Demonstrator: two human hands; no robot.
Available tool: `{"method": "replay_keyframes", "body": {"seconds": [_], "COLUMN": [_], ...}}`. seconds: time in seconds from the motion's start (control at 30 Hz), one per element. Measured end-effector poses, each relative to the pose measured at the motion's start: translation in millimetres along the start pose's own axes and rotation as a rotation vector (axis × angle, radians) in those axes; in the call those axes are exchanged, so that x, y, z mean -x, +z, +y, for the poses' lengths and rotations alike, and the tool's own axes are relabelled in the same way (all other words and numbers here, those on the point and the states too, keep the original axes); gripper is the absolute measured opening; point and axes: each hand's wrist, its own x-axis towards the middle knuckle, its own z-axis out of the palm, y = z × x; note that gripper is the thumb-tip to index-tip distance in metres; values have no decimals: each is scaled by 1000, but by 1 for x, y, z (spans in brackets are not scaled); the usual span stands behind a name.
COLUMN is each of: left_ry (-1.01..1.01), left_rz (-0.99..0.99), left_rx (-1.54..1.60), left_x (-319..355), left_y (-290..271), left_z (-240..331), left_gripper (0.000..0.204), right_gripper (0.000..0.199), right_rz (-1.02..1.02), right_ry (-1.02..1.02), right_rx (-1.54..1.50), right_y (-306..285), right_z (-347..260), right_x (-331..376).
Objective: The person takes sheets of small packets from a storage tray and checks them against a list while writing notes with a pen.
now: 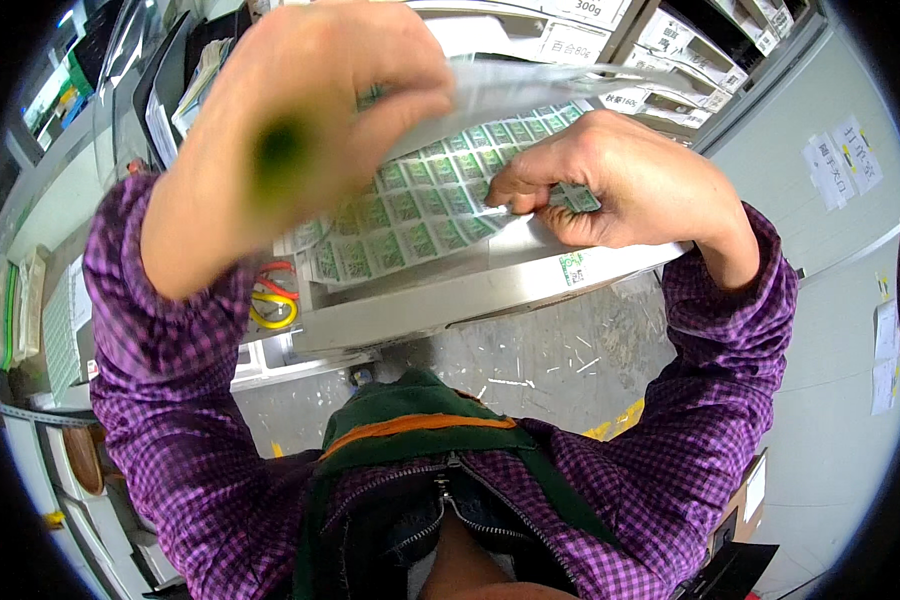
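Observation:
My left hand (320, 120) is raised at the upper left, blurred by motion, its thumb and fingers closed on a clear plastic sheet or bag (540, 88) that stretches to the right. Beneath it lies a sheet of green-and-white labels (410, 205) in rows, resting on the work surface. My right hand (635, 185) is at the near right edge of this sheet. Its thumb and fingertips are pinched together there, and a small green label piece (577, 198) shows beside the thumb. Whether the fingers grip the sheet's edge or a single label, I cannot tell.
Scissors with red and yellow handles (275, 300) lie left of the label sheet. The bench's metal front edge (470, 300) runs below my hands. Labelled drawers (580, 40) stand behind, upright folders (170, 100) at the far left. A grey cabinet (810, 250) closes the right side.

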Motion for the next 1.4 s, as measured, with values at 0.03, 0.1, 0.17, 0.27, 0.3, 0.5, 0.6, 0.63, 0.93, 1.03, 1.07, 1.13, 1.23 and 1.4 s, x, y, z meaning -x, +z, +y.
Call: {"method": "replay_keyframes", "body": {"seconds": [0.03,0.1,0.17,0.27,0.3,0.5,0.6,0.63,0.93,1.03,1.07,1.13,1.23,1.4], "left_ry": [-27,-6,36,98,128,124,78,86,131,94,90,83,76,81], "left_rz": [-41,-54,-57,-61,-62,-101,-109,-109,-192,-196,-192,-179,-171,-179], "left_rx": [29,51,72,19,23,39,47,50,77,68,74,89,118,80], "left_x": [-1,-1,-1,-1,-1,1,1,0,12,11,11,12,12,10], "left_y": [-2,-3,-2,-2,-2,-1,1,2,13,9,10,10,11,10], "left_z": [-5,-5,0,7,6,15,19,18,12,18,18,16,14,14], "left_gripper": [14,15,18,24,25,30,32,34,39,37,37,39,44,43], "right_gripper": [34,33,31,30,29,23,22,22,23,22,22,22,22,45], "right_rz": [70,91,109,89,72,75,65,48,7,-16,-19,-19,20,186], "right_ry": [-6,15,46,35,23,-13,-3,16,134,157,168,181,182,-82], "right_rx": [43,4,-102,-189,-177,-251,-250,-273,-445,-500,-529,-573,-555,-51], "right_y": [2,-2,-6,-9,-10,-4,-3,-4,-1,-4,-4,-3,-2,2], "right_z": [-3,-4,-3,7,8,14,11,11,19,17,18,20,18,16], "right_x": [-1,0,3,4,3,6,8,8,12,11,11,11,10,7]}}
